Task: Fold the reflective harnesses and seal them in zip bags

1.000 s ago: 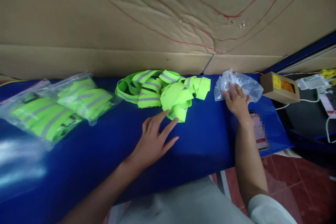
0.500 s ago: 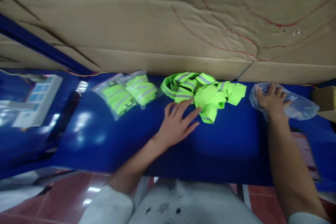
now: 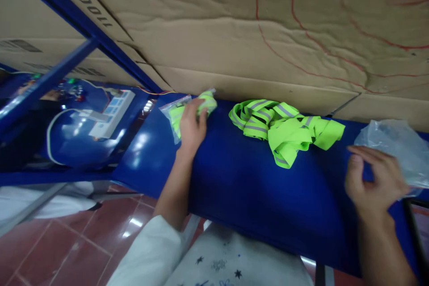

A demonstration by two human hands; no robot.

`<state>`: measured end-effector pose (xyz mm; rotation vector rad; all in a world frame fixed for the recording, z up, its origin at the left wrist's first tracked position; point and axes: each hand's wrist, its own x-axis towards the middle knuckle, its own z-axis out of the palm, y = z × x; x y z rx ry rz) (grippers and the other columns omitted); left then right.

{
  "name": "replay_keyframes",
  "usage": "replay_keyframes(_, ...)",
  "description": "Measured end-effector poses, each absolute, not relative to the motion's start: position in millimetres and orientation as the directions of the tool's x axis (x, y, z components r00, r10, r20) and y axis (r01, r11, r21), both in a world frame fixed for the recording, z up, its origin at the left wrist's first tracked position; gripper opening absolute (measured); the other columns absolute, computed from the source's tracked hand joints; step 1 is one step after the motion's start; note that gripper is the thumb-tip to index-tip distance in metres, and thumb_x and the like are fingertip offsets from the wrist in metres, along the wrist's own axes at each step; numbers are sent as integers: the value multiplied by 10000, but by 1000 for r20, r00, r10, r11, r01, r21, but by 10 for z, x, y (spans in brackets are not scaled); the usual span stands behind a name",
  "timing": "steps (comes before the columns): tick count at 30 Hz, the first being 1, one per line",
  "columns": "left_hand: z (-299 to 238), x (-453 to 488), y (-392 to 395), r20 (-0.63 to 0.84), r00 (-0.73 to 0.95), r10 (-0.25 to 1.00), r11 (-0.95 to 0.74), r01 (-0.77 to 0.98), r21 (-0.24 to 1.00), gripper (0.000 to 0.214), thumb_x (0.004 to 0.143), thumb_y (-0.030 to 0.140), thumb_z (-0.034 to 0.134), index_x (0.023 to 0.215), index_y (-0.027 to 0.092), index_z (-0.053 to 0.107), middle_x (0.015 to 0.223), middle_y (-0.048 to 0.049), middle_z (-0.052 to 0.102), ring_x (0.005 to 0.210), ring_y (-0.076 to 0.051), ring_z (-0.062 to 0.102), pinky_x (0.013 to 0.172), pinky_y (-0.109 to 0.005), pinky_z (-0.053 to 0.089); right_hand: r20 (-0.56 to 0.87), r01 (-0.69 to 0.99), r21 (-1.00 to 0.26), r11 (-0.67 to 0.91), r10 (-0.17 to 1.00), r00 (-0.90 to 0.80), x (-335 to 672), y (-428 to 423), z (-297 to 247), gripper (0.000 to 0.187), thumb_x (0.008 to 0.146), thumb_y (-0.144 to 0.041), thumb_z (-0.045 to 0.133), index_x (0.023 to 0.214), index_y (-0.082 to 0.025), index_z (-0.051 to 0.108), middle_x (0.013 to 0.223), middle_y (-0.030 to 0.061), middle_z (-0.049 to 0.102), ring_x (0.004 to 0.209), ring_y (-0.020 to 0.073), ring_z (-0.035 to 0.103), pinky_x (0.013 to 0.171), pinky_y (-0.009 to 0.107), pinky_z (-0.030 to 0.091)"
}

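Observation:
My left hand (image 3: 191, 125) reaches far left on the blue table (image 3: 241, 183) and closes over a clear packet of neon green reflective bands (image 3: 207, 99); a second packet (image 3: 172, 114) lies partly under it. A loose heap of neon green reflective bands (image 3: 284, 127) lies at the middle back of the table, touched by neither hand. At the right, my right hand (image 3: 375, 178) is curled in a pinch at the near edge of a crumpled clear plastic bag (image 3: 395, 143), slightly blurred.
A cardboard wall (image 3: 234, 31) stands right behind the table. A blue metal frame (image 3: 83, 31) crosses the upper left. A white power strip (image 3: 112, 111) with cables lies on a lower blue surface at left. Red floor tiles (image 3: 67, 241) show below. A dark flat object (image 3: 418, 228) sits at the right edge.
My left hand left the loose bands and moved left onto the packets. My right hand pulled back from the top of the plastic bag and curled. The view swung left.

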<state>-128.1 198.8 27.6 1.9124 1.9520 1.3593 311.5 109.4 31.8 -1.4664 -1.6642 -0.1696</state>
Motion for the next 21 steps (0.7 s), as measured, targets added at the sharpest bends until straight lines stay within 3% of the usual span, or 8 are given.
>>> replay_keyframes(3,397,-1285,2004,453,-474,755,-248,434,866,494,1054,565,398,1216,165,638,1190,-17,692,1218,-220,608,1071,-390,485,608,707,-607,363,785,119,2832,949,234,249,921,-232,655,1107,-359,761,967,53,782,900,286,751,854,472,599)
replay_keyframes(5,442,-1145,1963,381,-489,784,-270,283,920,587,1053,622,287,1221,170,621,1197,-29,693,1199,-221,626,1013,-377,528,485,558,-739,378,873,52,2696,888,220,266,962,-238,622,1180,-336,739,1006,51,770,824,238,737,786,423,600)
replay_keyframes(9,405,-582,1673,95,-257,962,-102,-11,995,534,946,685,478,1124,231,695,1112,-88,760,1057,-277,722,845,-401,607,233,206,-940,274,952,-200,2470,790,238,529,981,-354,645,1492,-308,518,1232,90,721,849,197,726,743,366,617)
replay_keyframes(11,365,-328,1507,-40,-100,994,33,-72,997,480,898,645,610,1043,205,736,928,-89,777,935,-290,749,765,-400,611,178,153,-967,205,969,-173,2402,767,256,438,977,-379,662,1399,-284,593,1097,66,758,806,186,726,709,329,615)
replay_keyframes(14,314,-156,1408,-178,77,981,183,-60,981,483,910,606,636,1024,153,757,821,-76,759,817,-257,739,726,-363,591,45,162,-985,56,997,-67,2391,791,296,166,972,-391,672,1013,-239,723,725,0,714,616,154,685,597,274,588)
replay_keyframes(17,271,-197,1459,-222,99,970,221,23,975,431,951,559,608,1048,162,747,856,-52,743,769,-195,686,702,-303,545,-115,91,-990,-106,988,-104,2435,852,310,244,931,-448,716,873,-211,721,651,-6,690,531,140,655,529,260,571)
replay_keyframes(19,263,-255,1470,-83,13,996,80,172,982,332,982,462,599,1103,176,716,957,-51,730,832,-176,661,747,-290,524,-188,34,-982,-185,967,-170,2439,866,282,280,900,-470,748,833,-199,714,673,3,711,535,139,665,523,256,576)
replay_keyframes(21,280,-277,1406,245,-28,969,-213,410,887,237,996,321,585,1173,185,665,1077,-71,701,955,-185,647,830,-312,515,-236,22,-971,-237,946,-223,2399,839,229,290,881,-462,772,804,-192,697,693,10,727,553,136,679,532,245,582)
